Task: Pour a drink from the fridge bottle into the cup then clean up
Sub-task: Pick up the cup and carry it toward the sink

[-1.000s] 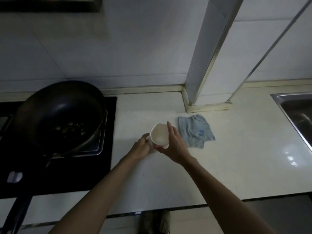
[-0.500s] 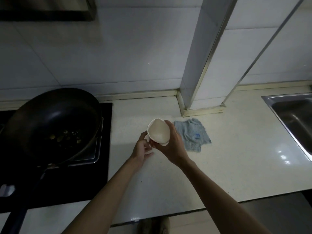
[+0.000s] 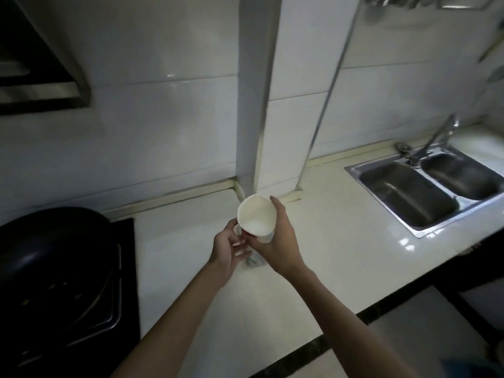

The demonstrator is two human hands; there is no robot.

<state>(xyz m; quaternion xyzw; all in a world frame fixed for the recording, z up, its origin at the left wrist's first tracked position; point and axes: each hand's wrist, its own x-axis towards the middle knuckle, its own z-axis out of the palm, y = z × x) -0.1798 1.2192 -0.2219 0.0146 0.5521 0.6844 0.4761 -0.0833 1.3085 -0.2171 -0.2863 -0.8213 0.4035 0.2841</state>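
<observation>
The cup (image 3: 256, 215), judged light and easily crushed, is held tilted above the worktop (image 3: 341, 241), its side wrapped by the curled fingers (image 3: 278, 211) of the right hand (image 3: 275, 241); whether the left hand (image 3: 227, 249) pinches its base cannot be told.

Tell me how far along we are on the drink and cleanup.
Done: nothing I can confirm; no bottle is in view, and whether the cup holds drink is unclear. In hand: the right hand grips the cup, tilted, above the counter; the left hand is at its base. Left: pouring, if not done, then cleanup, with the cloth under the hands and the sink to the right.
</observation>
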